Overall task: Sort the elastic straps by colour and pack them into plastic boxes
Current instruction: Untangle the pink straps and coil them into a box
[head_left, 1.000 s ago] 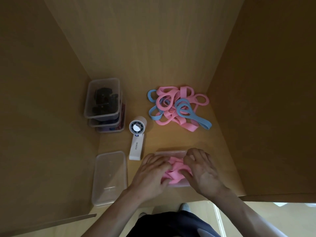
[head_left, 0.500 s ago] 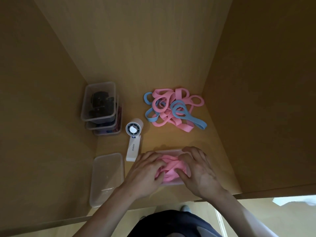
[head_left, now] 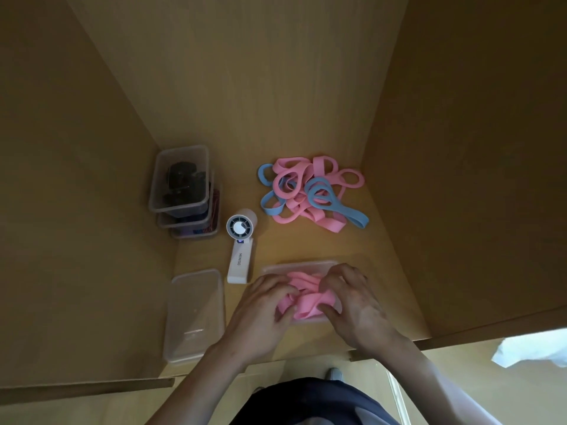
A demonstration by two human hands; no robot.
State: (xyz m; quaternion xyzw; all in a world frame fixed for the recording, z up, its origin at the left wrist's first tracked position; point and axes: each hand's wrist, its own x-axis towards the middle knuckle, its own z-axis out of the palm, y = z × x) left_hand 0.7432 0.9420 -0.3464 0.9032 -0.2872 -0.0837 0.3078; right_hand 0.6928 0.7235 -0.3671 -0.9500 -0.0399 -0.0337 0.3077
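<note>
A clear plastic box [head_left: 299, 265] sits near the shelf's front edge with a bundle of pink straps [head_left: 306, 297] bulging out of it. My left hand [head_left: 264, 311] grips the bundle from the left with curled fingers. My right hand [head_left: 356, 305] grips it from the right, fingers curled over the top. Farther back lies a tangled pile of pink and blue straps [head_left: 310, 191] on the wooden surface.
A clear lid or shallow box [head_left: 194, 314] lies at the front left. A white handheld fan [head_left: 241, 243] lies between it and the pile. Stacked clear boxes [head_left: 182, 185] with dark contents stand at the back left. Wooden walls close in on three sides.
Both hands stay on the pink bundle and have shifted their fingers slightly, squeezing it. The pile and the other boxes have not moved.
</note>
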